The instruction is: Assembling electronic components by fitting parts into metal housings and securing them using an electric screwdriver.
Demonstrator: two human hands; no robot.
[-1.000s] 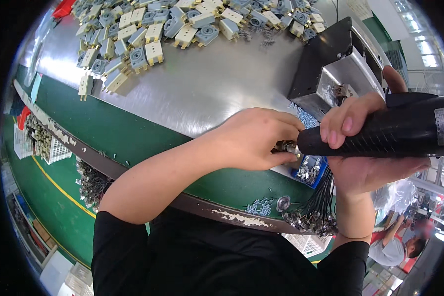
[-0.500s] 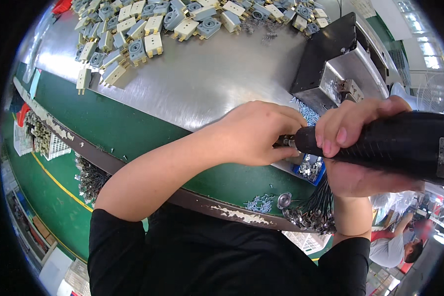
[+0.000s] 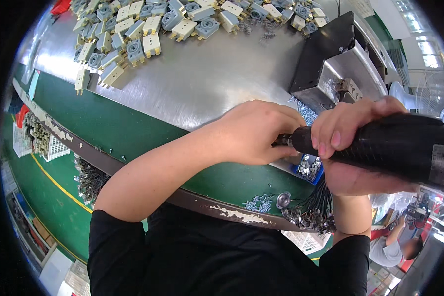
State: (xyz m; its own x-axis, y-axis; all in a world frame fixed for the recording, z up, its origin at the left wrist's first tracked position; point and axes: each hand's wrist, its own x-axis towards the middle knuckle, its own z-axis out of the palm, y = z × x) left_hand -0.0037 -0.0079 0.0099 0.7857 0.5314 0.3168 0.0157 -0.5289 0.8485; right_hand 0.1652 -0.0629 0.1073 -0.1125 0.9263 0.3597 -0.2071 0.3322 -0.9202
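My right hand [image 3: 352, 143] is wrapped round a black electric screwdriver [image 3: 404, 148], which points left. Its metal tip reaches in between the curled fingers of my left hand [image 3: 264, 130]. Whatever that hand pinches at the tip is hidden by the fingers. Just behind the two hands lie many small silver screws [image 3: 305, 112] on the metal sheet. Below them a blue tray [image 3: 316, 178] holds small metal pieces. The black-and-steel fixture [image 3: 330, 64] stands beyond my right hand.
A heap of grey and cream switch-like units [image 3: 177, 24] covers the far side of the metal sheet [image 3: 197, 74]. Loose screws [image 3: 259, 203] and a bundle of black wires with metal parts [image 3: 313, 212] lie by the front edge. A person [image 3: 394, 249] is at the right.
The screwdriver's rear end has dipped slightly, and its nose has shifted a little left with my right hand. My left hand stays almost where it was.
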